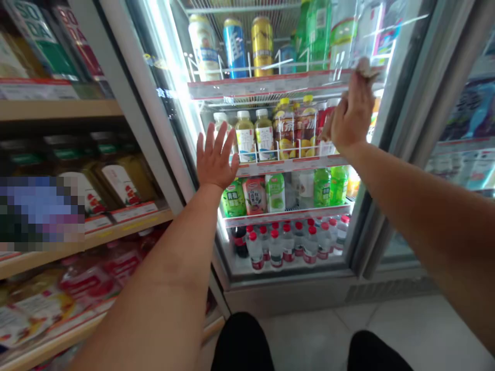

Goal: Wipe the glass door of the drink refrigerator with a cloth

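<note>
A lit drinks fridge with a glass door (286,87) stands in front of me. Its shelves hold cans, tea bottles, juice cartons and water bottles. My left hand (216,159) has its fingers spread, palm toward the glass near the left side of the door. It holds nothing. Higher up on the right, my right hand (351,118) presses a crumpled brownish cloth (365,69) toward the glass. The cloth sticks out past the fingertips and beside the thumb; the rest is hidden under the hand.
To the left, wooden shelves (58,108) carry bottles and packs. A metal door frame (410,113) borders the glass on the right, with another fridge beyond it. Pale floor tiles (309,335) and my dark-clothed knees (242,342) are below.
</note>
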A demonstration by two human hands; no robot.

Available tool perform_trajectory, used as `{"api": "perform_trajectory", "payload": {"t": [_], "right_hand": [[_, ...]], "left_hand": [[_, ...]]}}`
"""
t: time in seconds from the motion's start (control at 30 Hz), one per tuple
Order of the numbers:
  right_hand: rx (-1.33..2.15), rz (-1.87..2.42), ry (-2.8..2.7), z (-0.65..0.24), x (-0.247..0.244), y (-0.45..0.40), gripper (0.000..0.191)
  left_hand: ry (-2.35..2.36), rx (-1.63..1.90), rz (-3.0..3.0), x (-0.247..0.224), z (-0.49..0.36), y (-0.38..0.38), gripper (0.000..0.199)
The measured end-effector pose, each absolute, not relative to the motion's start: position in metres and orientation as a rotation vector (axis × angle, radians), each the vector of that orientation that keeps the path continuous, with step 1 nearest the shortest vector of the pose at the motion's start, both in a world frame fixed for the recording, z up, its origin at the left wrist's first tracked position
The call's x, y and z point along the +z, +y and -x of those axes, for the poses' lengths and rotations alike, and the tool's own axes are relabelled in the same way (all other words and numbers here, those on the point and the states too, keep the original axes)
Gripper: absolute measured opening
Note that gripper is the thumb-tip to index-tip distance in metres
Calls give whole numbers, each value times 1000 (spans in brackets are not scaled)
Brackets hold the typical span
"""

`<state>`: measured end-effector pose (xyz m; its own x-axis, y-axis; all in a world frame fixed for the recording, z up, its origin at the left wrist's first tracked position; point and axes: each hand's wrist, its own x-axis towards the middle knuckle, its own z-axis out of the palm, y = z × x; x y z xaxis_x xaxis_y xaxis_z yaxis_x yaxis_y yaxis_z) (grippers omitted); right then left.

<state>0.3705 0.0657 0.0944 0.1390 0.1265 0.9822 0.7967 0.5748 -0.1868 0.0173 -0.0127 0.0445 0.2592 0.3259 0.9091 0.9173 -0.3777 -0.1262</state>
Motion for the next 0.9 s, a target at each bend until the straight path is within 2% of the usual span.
{"api": "perform_trajectory", "payload": {"t": [0.1, 0.27, 0.6, 0.9], "right_hand": [[-537, 923, -1269, -355, 96, 73, 56], [-643, 880, -1430, -332, 57, 67, 57], [-819, 850, -1656, -348, 4, 53, 59], [-802, 797, -1730, -354, -30, 48, 58]], "left_hand": [[-1120, -1084, 1823, 44, -17, -12, 67], [-1100, -1076, 1820, 43, -14, -9, 69], [-1113, -1041, 1804, 42, -11, -3, 67], [-1110, -1118, 1837, 44, -16, -9, 69]]}}
